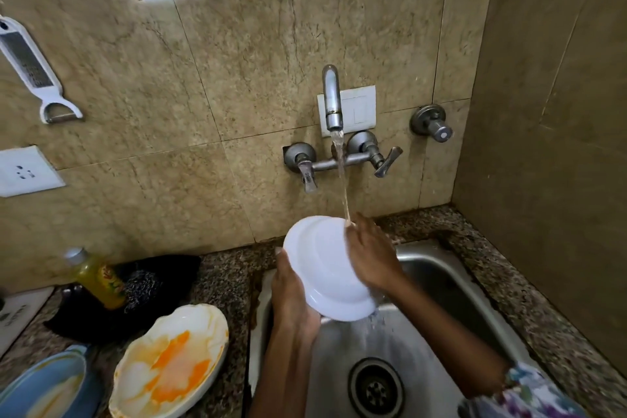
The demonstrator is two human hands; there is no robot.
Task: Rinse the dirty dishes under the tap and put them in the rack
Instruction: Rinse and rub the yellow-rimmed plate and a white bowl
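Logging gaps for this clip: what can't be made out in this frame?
- Head view: inside of the round white bowl faces away; cleanliness unknown.
- Right hand fingers go behind the bowl.
- Blue oval dish is cut off by the frame's bottom-left edge.
- Drying rack: outside the frame.
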